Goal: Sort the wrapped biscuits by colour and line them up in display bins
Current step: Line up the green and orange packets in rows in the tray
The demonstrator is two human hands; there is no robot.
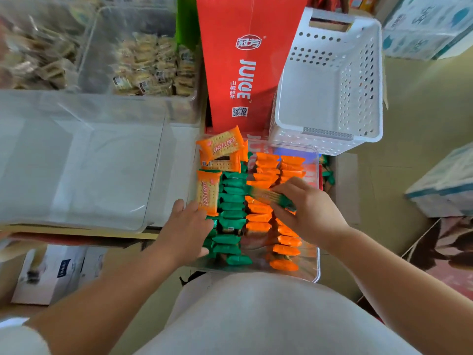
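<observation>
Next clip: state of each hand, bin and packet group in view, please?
Left hand: open, resting flat on the green row.
Right hand: pinching one green packet above the orange rows.
Small clear bin: partly filled, packets lined up by colour.
Loose orange packets: lying flat, not lined up.
White basket: empty.
Large clear bin: empty.

"JUICE" on red carton [245, 73]

Only 1 camera, worn on the person's head, faces forward and steeply down, close above the clear bin [318, 265]; its wide-angle edges curve.
</observation>
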